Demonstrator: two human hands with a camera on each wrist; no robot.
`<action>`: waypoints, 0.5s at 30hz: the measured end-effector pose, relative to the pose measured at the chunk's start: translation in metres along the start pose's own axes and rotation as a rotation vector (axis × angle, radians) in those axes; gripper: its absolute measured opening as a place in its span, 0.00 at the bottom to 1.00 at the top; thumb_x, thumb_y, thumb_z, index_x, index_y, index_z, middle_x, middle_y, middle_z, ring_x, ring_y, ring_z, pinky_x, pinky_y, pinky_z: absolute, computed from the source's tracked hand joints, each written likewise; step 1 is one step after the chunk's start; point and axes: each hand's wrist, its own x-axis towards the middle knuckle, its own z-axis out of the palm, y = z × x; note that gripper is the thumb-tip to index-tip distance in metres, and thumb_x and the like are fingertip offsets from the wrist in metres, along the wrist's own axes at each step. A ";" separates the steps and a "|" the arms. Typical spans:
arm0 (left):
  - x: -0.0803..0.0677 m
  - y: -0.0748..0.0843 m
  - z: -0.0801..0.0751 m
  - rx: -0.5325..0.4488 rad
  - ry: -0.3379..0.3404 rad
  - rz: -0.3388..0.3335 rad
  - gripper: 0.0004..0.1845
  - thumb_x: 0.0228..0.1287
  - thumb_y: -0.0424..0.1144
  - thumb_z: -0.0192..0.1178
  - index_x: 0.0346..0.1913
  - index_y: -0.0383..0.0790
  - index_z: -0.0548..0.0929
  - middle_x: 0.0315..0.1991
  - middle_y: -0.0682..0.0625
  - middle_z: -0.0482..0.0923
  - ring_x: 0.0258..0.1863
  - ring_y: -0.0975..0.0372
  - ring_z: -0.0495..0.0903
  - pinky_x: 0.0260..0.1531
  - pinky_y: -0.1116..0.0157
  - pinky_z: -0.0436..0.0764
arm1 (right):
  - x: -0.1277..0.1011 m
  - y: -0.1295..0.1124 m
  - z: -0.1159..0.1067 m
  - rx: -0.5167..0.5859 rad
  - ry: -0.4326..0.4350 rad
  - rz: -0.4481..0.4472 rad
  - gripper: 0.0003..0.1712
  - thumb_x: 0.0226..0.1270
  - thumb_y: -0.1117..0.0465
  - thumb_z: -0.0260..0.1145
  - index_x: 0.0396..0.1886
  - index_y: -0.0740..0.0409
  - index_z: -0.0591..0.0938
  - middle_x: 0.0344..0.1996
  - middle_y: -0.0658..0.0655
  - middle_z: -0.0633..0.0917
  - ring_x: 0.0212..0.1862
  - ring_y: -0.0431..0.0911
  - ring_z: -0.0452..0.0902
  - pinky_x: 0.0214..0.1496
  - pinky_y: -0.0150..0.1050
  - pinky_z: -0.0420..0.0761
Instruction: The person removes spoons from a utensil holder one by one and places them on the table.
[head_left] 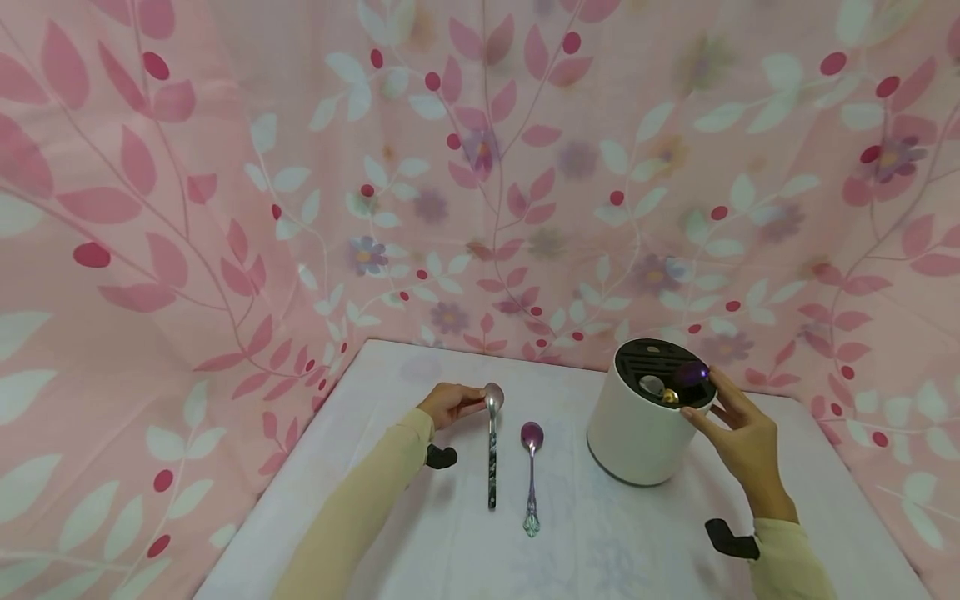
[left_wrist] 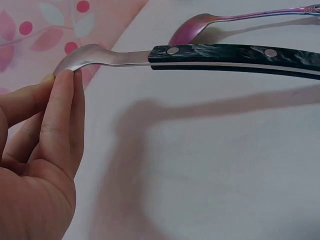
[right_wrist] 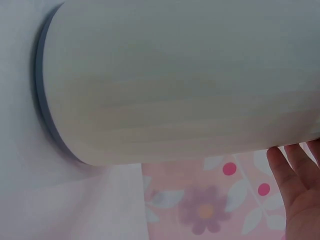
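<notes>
Right now, from my end, the head view gives me the whole layout. The left hand (head_left: 453,404) has its grip pinching the black spoon (head_left: 492,454) by the bowl, with the handle pointing to the near side. Just to its right the purple spoon (head_left: 532,475) lies on the desk (head_left: 570,558), bowl far, handle end near. Farther right stands the white holder (head_left: 637,437), upright; only this view lets me look into its dark slotted top, where a silver bowl (head_left: 651,385), a gold one (head_left: 670,397) and a dark purple one (head_left: 692,372) show. The right hand (head_left: 738,433) is at the holder's right side, its grip spread, thumb near the front of the rim.

My left wrist view adds what the head view is too small for: two round rivets (left_wrist: 270,53) in the marbled handle, and a shadow set apart from the spoon, which is held off the desk. My right wrist view shows fingertips (right_wrist: 276,154) touching the holder's wall and the dark band (right_wrist: 41,95) round its base; whether they touch the purple bowl, I cannot tell.
</notes>
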 end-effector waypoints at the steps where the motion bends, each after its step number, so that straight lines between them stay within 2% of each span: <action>1: 0.000 -0.001 0.000 0.009 0.006 -0.001 0.14 0.57 0.24 0.67 0.47 0.24 0.84 0.38 0.38 0.85 0.36 0.55 0.87 0.43 0.64 0.84 | 0.001 0.004 0.000 -0.001 0.003 0.001 0.42 0.51 0.71 0.77 0.68 0.59 0.72 0.67 0.63 0.70 0.63 0.33 0.70 0.52 0.23 0.74; 7: 0.001 -0.007 -0.002 0.049 0.031 -0.014 0.14 0.57 0.26 0.68 0.46 0.25 0.84 0.37 0.40 0.85 0.35 0.56 0.87 0.49 0.61 0.81 | 0.001 0.019 0.001 -0.007 0.008 -0.001 0.44 0.51 0.71 0.77 0.69 0.55 0.72 0.68 0.58 0.70 0.63 0.32 0.69 0.51 0.20 0.74; 13: -0.001 -0.010 -0.001 0.097 0.048 -0.025 0.14 0.56 0.28 0.70 0.45 0.27 0.86 0.35 0.41 0.86 0.34 0.57 0.87 0.46 0.62 0.83 | 0.001 0.015 0.001 -0.009 0.006 -0.001 0.43 0.52 0.71 0.76 0.69 0.56 0.71 0.68 0.59 0.70 0.63 0.33 0.69 0.52 0.20 0.73; 15: 0.000 -0.011 -0.001 0.103 0.051 -0.028 0.13 0.56 0.28 0.70 0.45 0.27 0.86 0.36 0.41 0.86 0.35 0.57 0.87 0.48 0.61 0.82 | 0.001 0.014 0.001 -0.009 0.010 0.000 0.43 0.52 0.71 0.76 0.69 0.55 0.71 0.68 0.59 0.70 0.63 0.33 0.69 0.52 0.20 0.73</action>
